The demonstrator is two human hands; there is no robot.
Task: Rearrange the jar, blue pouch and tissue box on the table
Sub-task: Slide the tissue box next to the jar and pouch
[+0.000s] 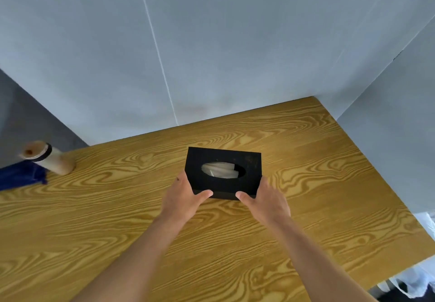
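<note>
Gripping matte black tissue box (pixel 223 172), oval slot showing crumpled white tissue: left hand (pixel 186 198) and right hand (pixel 266 199) clasping its sides at yellow wood-grain bench (pixel 306 160) centre. Jar (pixel 47 158), blue pouch (pixel 18 176) sitting far left of box.

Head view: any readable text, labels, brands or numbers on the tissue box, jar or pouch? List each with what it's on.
None readable.
Black tissue box: plain top and sides, no print visible; left hand and right hand cover its near corners.
Jar: blurred at the frame edge, no label made out.
Blue pouch: partly cut off, no marking seen.
Table: wood grain only.
</note>
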